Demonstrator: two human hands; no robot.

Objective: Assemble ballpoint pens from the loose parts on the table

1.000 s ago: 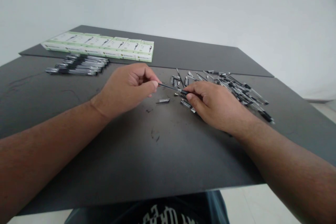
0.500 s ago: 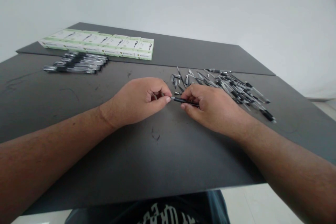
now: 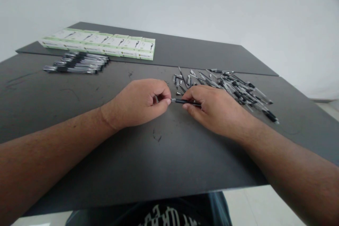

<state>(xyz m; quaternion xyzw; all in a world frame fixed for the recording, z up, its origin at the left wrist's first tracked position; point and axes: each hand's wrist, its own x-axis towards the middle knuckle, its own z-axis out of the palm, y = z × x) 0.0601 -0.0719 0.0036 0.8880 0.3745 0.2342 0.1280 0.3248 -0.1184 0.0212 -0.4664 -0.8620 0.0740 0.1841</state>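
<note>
A black pen (image 3: 179, 101) lies level between my two hands, above the middle of the table. My right hand (image 3: 212, 107) is closed around its grip section; the rear of the pen is hidden in the palm. Thumb and forefinger of my left hand (image 3: 147, 100) pinch at the pen's silvery tip end, and the fingertips hide the very point. Just behind my right fingers lie small loose parts (image 3: 179, 93), silver tips and caps among them. A heap of pen barrels (image 3: 241, 91) spreads to the right of that hand.
At the back left, several white-and-green boxes (image 3: 106, 44) with pen pictures stand in a row. In front of them lies a bundle of pens (image 3: 76, 63). The grey table (image 3: 137, 169) has dark scuffs, and its front edge runs close to my lap.
My left fingertips have shifted slightly left, so a little more of the pen's silvery tip end shows. My right hand stays nearly still around the pen.
</note>
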